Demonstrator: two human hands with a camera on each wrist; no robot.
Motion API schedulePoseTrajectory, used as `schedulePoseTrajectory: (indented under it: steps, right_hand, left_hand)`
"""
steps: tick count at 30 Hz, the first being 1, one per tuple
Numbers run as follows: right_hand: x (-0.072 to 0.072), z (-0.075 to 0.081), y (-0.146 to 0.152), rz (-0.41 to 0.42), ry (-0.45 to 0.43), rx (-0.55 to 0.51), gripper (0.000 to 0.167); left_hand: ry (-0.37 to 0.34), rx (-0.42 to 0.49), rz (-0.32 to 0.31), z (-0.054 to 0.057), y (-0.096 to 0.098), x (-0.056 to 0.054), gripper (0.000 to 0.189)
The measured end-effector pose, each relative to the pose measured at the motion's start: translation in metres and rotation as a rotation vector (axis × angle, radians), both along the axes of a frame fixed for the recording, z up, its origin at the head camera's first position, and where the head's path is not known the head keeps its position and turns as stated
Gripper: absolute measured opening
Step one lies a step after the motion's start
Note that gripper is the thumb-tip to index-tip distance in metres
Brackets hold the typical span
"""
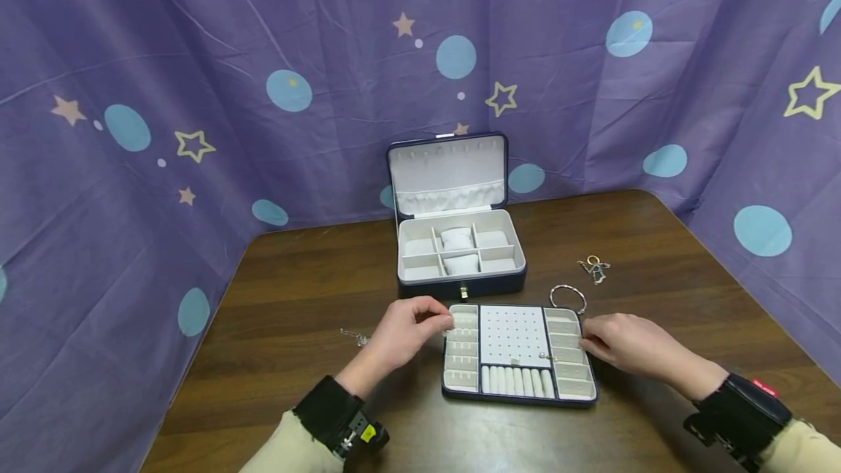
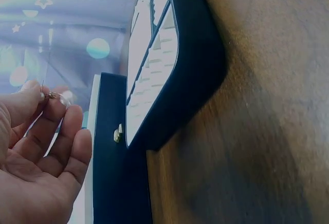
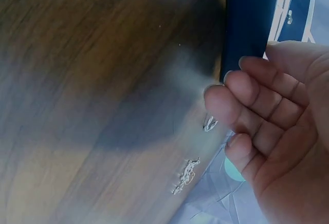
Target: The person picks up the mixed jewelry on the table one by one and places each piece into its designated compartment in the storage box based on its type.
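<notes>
Between the thumb and fingers of my left hand (image 1: 407, 327) is a small earring (image 2: 53, 95), showing a thin pin and a pale bead in the left wrist view. That hand hovers at the upper left corner of a navy jewelry tray (image 1: 519, 400). The tray has white slots on both sides, a dotted earring panel (image 1: 512, 331) and a row of ring rolls (image 1: 515, 382). On its right edge, my right hand (image 1: 631, 341) grips the tray, thumb over the rim and fingers along the side. Another small earring (image 1: 544, 356) sits low on the panel.
Behind the tray stands an open navy jewelry box (image 1: 427, 288) with white compartments and two small cushions. A bracelet (image 1: 555, 289) and a tangle of chains (image 1: 596, 268) lie to the right, a thin chain (image 1: 358, 337) to the left. A purple curtain (image 1: 328, 35) hangs behind the table.
</notes>
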State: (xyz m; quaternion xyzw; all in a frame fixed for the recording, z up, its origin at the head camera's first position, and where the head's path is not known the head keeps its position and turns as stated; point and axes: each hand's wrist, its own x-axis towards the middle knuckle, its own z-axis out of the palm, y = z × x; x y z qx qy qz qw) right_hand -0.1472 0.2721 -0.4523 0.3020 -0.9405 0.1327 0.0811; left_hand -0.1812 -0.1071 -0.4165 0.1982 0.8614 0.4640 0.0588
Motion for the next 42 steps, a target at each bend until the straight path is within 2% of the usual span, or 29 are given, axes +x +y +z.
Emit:
schedulePoseTrajectory:
  steps: [10, 17, 25, 31, 42]
  right_hand:
    - [-0.001, -0.004, 0.000, 0.034, 0.015, -0.009, 0.027]
    - [-0.002, -0.004, 0.000, 0.031, -0.002, -0.008, 0.026]
    - [-0.001, -0.006, 0.001, 0.012, -0.032, -0.034, 0.026]
    - [-0.002, -0.005, 0.000, 0.002, -0.049, -0.033, 0.023]
    - [-0.001, -0.003, -0.001, -0.015, -0.064, -0.031, 0.023]
  left_hand:
    - [0.027, -0.008, -0.069, -0.004, 0.019, 0.002, 0.004]
    - [-0.029, 0.023, -0.080, -0.008, 0.029, 0.004, 0.007]
    - [-0.047, 0.047, -0.115, -0.010, 0.039, 0.006, 0.007]
    - [-0.084, 0.014, -0.129, -0.009, 0.046, 0.008, 0.007]
    - [-0.104, -0.010, -0.143, -0.008, 0.051, 0.008, 0.005]
